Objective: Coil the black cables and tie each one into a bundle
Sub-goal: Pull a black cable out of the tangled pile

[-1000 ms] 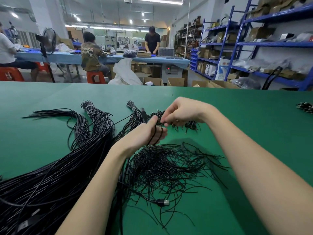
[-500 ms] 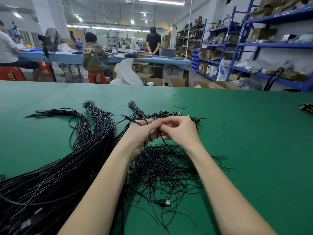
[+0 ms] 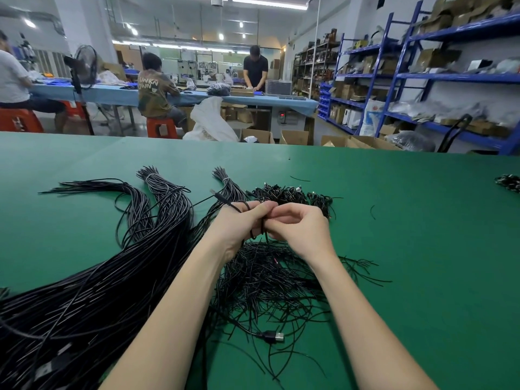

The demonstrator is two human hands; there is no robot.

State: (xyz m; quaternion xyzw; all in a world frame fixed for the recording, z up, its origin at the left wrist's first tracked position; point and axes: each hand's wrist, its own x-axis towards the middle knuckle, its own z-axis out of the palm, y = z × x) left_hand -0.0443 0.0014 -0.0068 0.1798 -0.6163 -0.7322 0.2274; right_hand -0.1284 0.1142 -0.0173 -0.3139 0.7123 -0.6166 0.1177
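Observation:
Over the green table (image 3: 408, 249) my left hand (image 3: 237, 223) grips a small coil of black cable (image 3: 260, 230), its loops wrapped round the fingers. My right hand (image 3: 298, 229) meets it from the right and pinches the coil at its middle. A loose plug end (image 3: 218, 196) of that cable sticks out up and to the left. Thick bunches of long black cables (image 3: 112, 282) lie to the left. A heap of thin black ties (image 3: 270, 280) lies under my wrists. Finished small bundles (image 3: 289, 194) sit just behind my hands.
A USB plug (image 3: 274, 336) lies on the table between my forearms. Another small black bundle (image 3: 509, 182) rests at the far right edge. Beyond the table, people work at a blue bench (image 3: 112, 92), and blue shelving (image 3: 422, 80) stands at the right.
My right hand came back from the bundles behind and joined the left hand at the coil. Both hands now sit close together, working the coil's middle.

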